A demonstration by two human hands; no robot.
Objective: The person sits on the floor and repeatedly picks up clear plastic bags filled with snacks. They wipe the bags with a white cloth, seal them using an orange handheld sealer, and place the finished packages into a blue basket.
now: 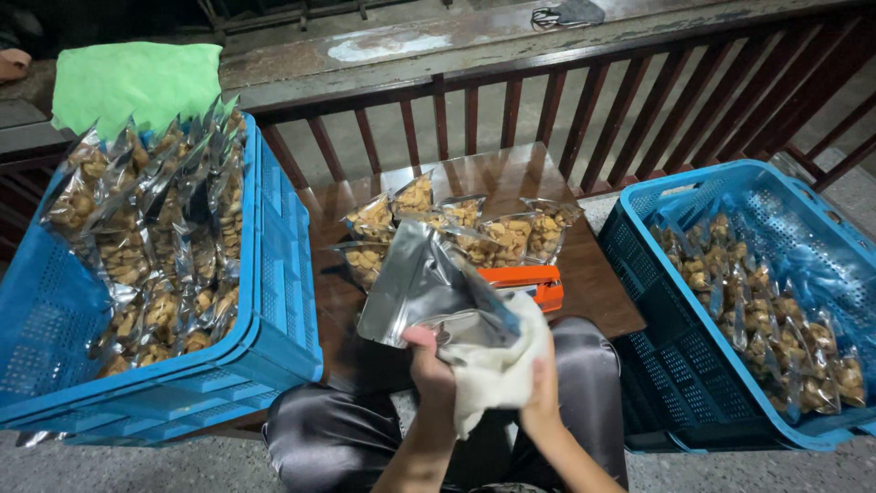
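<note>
A dark wooden railing (pixel 566 100) with upright slats runs across behind a small glossy brown table (pixel 511 178). Beyond it lies a worn, pale-streaked ledge (pixel 411 46). The floor (pixel 137 466) is grey concrete, and the light is dim.

Single head cam – looks steeply down from above lap, faces forward toward small wooden table (pixel 584 274) and railing (pixel 547 100). Close range – hands at bottom edge, blue crates (pixel 274 274) at either side.
</note>
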